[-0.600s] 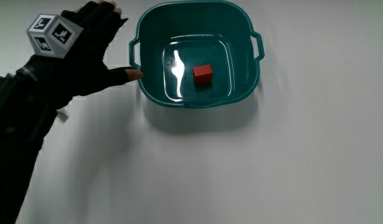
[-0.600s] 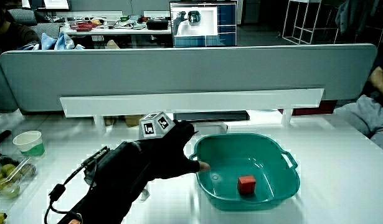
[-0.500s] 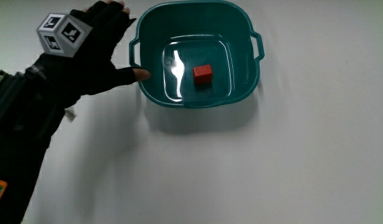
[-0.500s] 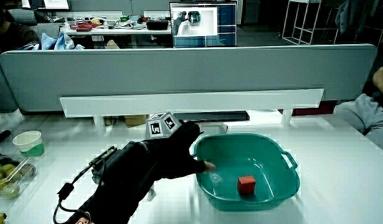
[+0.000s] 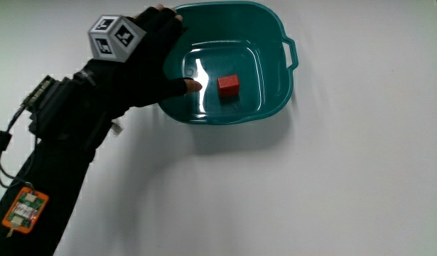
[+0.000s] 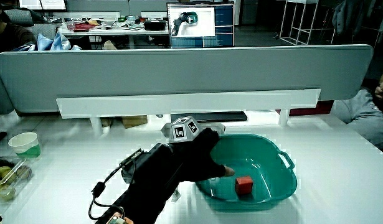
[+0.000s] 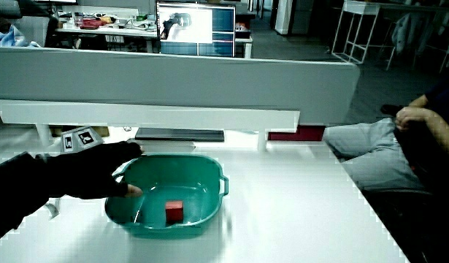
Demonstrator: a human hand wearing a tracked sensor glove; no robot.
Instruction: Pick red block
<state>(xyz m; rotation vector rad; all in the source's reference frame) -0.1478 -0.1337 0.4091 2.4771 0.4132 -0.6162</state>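
Note:
A small red block (image 5: pixel 229 86) lies on the floor of a teal tub (image 5: pixel 275 28); both side views show the block (image 6: pixel 244 184) (image 7: pixel 174 212) inside the tub (image 6: pixel 284 180) (image 7: pixel 209 172). The gloved hand (image 5: pixel 158 60) hovers over the tub's rim, beside the block, with a patterned cube (image 5: pixel 116 35) on its back. Its fingers are spread and hold nothing; the thumb tip is a short way from the block. In both side views the hand (image 6: pixel 200 158) (image 7: pixel 107 175) reaches in above the tub's edge.
A low grey partition (image 6: pixel 179 78) runs along the table's edge farthest from the person. A paper cup (image 6: pixel 23 145) and a tray of food (image 6: pixel 3 180) stand at the table's edge, away from the tub. A small orange tag (image 5: pixel 23 211) hangs on a cable from the forearm.
The hand has moved from beside the tub to over its rim, and its thumb is now closer to the red block. The block has not moved.

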